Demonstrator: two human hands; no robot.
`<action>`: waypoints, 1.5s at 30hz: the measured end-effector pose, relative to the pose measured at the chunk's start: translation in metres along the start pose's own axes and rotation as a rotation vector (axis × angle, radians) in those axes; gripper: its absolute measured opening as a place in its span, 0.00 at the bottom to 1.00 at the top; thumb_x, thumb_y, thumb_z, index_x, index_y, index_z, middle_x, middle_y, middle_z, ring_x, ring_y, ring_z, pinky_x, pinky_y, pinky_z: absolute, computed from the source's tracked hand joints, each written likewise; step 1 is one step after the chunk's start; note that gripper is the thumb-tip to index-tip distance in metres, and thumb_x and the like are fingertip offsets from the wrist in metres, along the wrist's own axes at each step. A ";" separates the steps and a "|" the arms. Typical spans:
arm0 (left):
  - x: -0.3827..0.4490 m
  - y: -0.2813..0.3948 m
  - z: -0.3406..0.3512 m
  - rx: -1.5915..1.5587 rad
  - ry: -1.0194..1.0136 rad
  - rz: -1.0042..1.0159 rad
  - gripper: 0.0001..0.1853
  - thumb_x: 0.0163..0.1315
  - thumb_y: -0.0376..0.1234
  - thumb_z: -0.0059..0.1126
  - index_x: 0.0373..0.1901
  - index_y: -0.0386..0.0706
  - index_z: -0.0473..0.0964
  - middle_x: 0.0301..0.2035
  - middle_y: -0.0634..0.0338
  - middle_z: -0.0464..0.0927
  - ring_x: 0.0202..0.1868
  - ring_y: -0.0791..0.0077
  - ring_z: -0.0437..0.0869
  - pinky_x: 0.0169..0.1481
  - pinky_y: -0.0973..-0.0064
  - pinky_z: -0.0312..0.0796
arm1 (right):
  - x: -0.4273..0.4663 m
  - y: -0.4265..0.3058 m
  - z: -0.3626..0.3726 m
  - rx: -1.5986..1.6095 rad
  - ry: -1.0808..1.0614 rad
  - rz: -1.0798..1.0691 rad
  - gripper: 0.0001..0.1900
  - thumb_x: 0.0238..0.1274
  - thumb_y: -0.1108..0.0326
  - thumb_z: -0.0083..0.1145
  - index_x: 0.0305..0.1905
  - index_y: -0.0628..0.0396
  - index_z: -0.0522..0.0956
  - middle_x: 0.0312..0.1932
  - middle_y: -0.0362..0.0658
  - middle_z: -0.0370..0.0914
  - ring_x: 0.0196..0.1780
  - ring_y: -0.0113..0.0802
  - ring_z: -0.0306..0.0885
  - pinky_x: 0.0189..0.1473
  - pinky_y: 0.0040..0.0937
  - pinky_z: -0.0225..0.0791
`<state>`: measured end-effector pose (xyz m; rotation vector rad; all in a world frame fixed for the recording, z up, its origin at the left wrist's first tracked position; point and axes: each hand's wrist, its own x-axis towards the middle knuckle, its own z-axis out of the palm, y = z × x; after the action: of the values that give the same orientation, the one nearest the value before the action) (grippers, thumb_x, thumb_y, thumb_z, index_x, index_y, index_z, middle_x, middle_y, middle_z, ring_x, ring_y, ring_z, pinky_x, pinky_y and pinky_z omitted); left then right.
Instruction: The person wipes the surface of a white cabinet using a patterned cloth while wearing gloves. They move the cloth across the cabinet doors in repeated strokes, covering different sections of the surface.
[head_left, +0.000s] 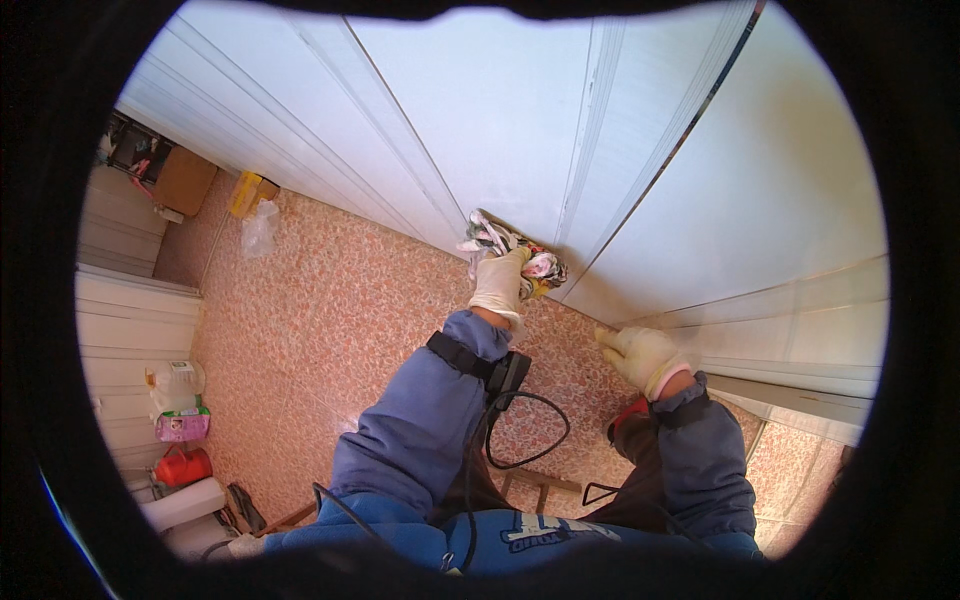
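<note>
My left hand (498, 285), in a pale rubber glove, grips a crumpled multicoloured patterned cloth (546, 268). The bundle lies against the foot of a smooth white panelled surface (480, 112), just above the floor. My right hand (640, 354), gloved as well with a pink band at the cuff, holds nothing that I can see. Its fingers stretch out leftward near the base of the panels by the corner. Whether they touch the panel I cannot tell. A black device (508, 381) is strapped to my left forearm, and a black cable (564, 435) loops from it.
Speckled reddish flooring (315, 322) spreads around me. A yellow carton (251, 193) and a clear plastic bag (259, 229) lie at the far left. Along the left wall stand a plastic jug (174, 384), a purple package (183, 425) and a red kettle-like container (182, 466). Wooden bars (544, 480) show beneath me.
</note>
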<state>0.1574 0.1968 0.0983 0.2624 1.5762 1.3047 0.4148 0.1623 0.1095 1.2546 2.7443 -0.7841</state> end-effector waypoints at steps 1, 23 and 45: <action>-0.002 0.001 0.001 0.000 0.001 0.019 0.10 0.60 0.27 0.59 0.42 0.34 0.73 0.32 0.55 0.79 0.23 0.71 0.80 0.22 0.72 0.76 | 0.000 0.000 0.000 -0.004 -0.001 0.002 0.16 0.66 0.56 0.50 0.54 0.46 0.78 0.32 0.51 0.80 0.38 0.52 0.78 0.40 0.49 0.70; -0.026 0.013 0.007 0.021 -0.087 -0.013 0.08 0.60 0.30 0.61 0.34 0.32 0.76 0.27 0.58 0.79 0.23 0.74 0.79 0.24 0.74 0.72 | 0.000 0.000 -0.001 -0.025 -0.030 0.023 0.17 0.65 0.56 0.50 0.55 0.46 0.77 0.33 0.51 0.80 0.38 0.51 0.78 0.40 0.48 0.70; -0.080 0.014 0.018 0.053 -0.487 0.260 0.13 0.60 0.28 0.61 0.46 0.33 0.76 0.39 0.54 0.82 0.40 0.69 0.82 0.45 0.72 0.75 | 0.002 -0.004 -0.005 0.010 0.011 0.012 0.13 0.63 0.56 0.52 0.43 0.50 0.81 0.34 0.50 0.81 0.38 0.52 0.78 0.40 0.48 0.71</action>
<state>0.2017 0.1568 0.1568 0.7793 1.1859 1.2732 0.4117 0.1633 0.1149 1.2794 2.7428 -0.7934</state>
